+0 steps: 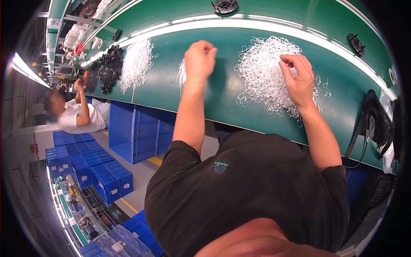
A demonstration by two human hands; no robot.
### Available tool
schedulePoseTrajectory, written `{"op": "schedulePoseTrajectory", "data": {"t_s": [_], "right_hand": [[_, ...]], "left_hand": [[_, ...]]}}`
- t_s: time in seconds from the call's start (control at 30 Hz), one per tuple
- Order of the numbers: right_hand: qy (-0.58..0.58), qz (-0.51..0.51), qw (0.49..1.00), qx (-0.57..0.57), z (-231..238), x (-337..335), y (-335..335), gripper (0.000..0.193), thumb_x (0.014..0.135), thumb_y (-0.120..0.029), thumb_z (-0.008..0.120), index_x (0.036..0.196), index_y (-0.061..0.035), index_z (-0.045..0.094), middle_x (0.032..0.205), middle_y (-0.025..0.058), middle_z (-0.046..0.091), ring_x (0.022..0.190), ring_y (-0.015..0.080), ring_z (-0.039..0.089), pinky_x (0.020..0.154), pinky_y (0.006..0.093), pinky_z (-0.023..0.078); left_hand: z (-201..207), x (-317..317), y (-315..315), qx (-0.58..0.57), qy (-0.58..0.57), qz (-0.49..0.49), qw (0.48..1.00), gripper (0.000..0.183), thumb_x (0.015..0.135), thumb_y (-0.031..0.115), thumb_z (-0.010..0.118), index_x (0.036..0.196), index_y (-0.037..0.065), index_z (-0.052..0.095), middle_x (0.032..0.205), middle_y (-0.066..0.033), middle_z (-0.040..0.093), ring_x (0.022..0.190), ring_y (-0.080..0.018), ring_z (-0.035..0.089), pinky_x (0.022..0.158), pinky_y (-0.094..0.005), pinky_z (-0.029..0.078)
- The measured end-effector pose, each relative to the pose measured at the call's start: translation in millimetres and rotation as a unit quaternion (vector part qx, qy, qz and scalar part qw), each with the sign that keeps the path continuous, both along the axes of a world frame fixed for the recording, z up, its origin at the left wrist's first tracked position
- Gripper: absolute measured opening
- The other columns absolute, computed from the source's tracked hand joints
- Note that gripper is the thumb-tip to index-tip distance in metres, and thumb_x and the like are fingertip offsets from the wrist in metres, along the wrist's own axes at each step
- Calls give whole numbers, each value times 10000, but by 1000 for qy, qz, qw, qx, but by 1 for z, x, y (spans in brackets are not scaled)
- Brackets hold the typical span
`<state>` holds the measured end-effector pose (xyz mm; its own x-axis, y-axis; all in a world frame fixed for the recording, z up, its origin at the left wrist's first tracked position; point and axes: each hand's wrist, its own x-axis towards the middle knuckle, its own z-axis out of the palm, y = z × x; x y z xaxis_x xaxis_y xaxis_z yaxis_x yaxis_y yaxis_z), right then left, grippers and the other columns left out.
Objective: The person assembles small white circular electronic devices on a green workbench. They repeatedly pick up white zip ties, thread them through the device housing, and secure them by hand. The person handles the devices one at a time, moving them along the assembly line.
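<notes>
A broad heap of thin white looped ties [261,77] lies on the green tabletop. My right hand [299,79] is over the heap's right side, thumb and fingers curled toward each other; anything between the fingertips is too small to make out. To the left, my left hand [199,61] is raised above bare table surface, fingers closed in a pinch with the tips turned right. Whatever it holds, if anything, cannot be made out. A small bunch of white ties [182,73] lies beside my left wrist, partly hidden by it.
Farther left are another white pile [137,64] and black parts [109,70]. Round black parts [224,6] sit along the green line beyond the table. A black bag [371,115] lies at the right end. Blue crates [112,180] stand left, near a seated person [81,112].
</notes>
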<state>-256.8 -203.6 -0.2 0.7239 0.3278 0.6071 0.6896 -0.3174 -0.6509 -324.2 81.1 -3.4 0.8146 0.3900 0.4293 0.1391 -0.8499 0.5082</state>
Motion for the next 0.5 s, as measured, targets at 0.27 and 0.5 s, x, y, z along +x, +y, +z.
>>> {"op": "schedulePoseTrajectory", "data": {"t_s": [0.27,0.5], "right_hand": [[-41,1,999,-7,-4,2,-2,89,861,-98,695,949,-101,682,863,18,669,802,203,621,989,450,401],[-31,7,999,-12,-3,2,-4,73,866,-97,690,938,-104,680,858,14,669,787,193,624,1013,466,388]], "left_hand": [[-12,-32,37,-5,189,174,966,107,851,158,705,892,60,708,920,-136,677,893,-338,670,777,-451,523],[-20,-27,38,-7,197,178,964,108,864,172,695,914,77,709,974,-131,675,921,-348,666,790,-459,525]]}}
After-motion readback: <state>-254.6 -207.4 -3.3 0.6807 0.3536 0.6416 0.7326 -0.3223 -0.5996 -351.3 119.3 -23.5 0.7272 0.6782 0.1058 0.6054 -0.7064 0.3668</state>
